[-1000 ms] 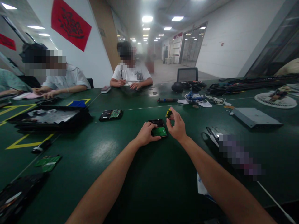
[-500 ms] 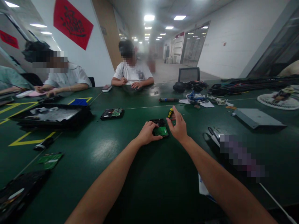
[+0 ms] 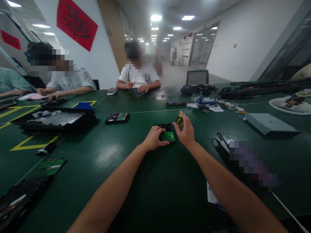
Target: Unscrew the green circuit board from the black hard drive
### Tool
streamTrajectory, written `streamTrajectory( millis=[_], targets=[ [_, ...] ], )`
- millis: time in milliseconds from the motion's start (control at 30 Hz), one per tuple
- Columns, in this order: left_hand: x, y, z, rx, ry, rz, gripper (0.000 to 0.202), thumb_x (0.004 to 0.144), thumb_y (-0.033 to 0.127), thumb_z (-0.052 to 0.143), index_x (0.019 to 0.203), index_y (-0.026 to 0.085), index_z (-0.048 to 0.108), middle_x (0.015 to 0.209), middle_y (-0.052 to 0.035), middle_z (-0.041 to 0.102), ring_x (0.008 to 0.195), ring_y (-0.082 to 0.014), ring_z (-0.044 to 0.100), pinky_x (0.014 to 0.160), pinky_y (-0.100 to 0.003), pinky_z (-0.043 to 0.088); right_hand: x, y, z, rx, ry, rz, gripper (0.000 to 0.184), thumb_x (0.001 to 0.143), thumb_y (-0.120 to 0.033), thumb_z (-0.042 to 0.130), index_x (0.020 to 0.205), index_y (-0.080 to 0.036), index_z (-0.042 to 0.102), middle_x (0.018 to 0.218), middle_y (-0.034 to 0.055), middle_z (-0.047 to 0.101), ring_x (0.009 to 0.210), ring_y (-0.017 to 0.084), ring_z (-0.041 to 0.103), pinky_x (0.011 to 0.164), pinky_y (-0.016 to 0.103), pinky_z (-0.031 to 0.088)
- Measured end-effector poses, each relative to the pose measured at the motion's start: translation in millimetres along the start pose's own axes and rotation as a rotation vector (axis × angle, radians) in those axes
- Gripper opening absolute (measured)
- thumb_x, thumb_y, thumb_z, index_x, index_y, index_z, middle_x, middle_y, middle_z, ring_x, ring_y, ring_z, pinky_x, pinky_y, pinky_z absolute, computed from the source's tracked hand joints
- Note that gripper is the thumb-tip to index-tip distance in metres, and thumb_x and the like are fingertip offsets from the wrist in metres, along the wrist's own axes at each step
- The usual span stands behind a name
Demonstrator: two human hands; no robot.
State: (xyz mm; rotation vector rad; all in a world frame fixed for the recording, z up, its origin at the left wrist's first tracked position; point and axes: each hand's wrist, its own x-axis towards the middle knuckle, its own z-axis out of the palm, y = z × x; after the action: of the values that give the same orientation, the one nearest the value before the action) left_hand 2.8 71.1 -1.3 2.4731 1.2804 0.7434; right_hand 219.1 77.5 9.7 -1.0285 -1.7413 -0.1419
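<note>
My left hand (image 3: 155, 138) is closed around the near-left side of a small hard drive (image 3: 167, 127) with a green circuit board (image 3: 168, 137) facing up. The thumb lies along the near edge, and the fingers hide the left end. Just right of the drive, my right hand (image 3: 186, 131) is bent around a yellow and black screwdriver (image 3: 179, 118). Its handle shows between thumb and forefinger, tilted; the shaft and tip cannot be made out.
Another drive (image 3: 117, 117) lies left, near a black tray (image 3: 55, 119). Loose green boards (image 3: 53, 166) and a black casing (image 3: 23, 200) sit near left. A grey metal box (image 3: 270, 123) and cables (image 3: 205, 101) are at right. Two people (image 3: 138, 77) work across the table.
The screwdriver handle has shifted slightly right and is more covered by my right fingers. My left hand and the drive stay in place.
</note>
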Motion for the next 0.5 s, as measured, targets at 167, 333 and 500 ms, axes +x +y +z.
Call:
streamTrajectory(
  millis=[167, 333, 500],
  targets=[
    [0.9, 0.3, 0.1, -0.005, -0.005, -0.016, 0.063, 0.07, 0.056, 0.081, 0.119, 0.02, 0.063, 0.115, -0.0111, 0.057, 0.11, -0.0321, 0.051, 0.093, -0.046, 0.049, 1.3, -2.5, -0.5, 0.033, -0.017, -0.035, 0.066, 0.098, -0.028, 0.049, 0.158, -0.026, 0.023, 0.138, 0.0144, 0.054, 0.104, 0.025, 0.064, 0.093, 0.049, 0.057],
    [0.7, -0.1, 1.0, -0.006, 0.002, -0.023, 0.064, 0.069, 0.055, 0.082, 0.119, 0.021, 0.064, 0.115, -0.0113, 0.057, 0.11, -0.0321, 0.051, 0.094, -0.047, 0.048, 2.3, -3.1, -0.8, 0.01, -0.002, -0.006, 0.065, 0.096, -0.03, 0.055, 0.155, -0.027, 0.029, 0.121, 0.0123, 0.059, 0.093, 0.024, 0.064, 0.085, 0.046, 0.06],
    [0.6, -0.4, 1.5, -0.006, 0.006, -0.012, 0.063, 0.069, 0.055, 0.081, 0.119, 0.021, 0.064, 0.114, -0.0109, 0.057, 0.109, -0.0317, 0.051, 0.093, -0.046, 0.049, 1.9, -3.1, 0.1, 0.026, -0.009, -0.012, 0.067, 0.097, -0.027, 0.05, 0.158, -0.026, 0.022, 0.123, 0.0135, 0.058, 0.095, 0.024, 0.063, 0.087, 0.047, 0.059]
  ],
)
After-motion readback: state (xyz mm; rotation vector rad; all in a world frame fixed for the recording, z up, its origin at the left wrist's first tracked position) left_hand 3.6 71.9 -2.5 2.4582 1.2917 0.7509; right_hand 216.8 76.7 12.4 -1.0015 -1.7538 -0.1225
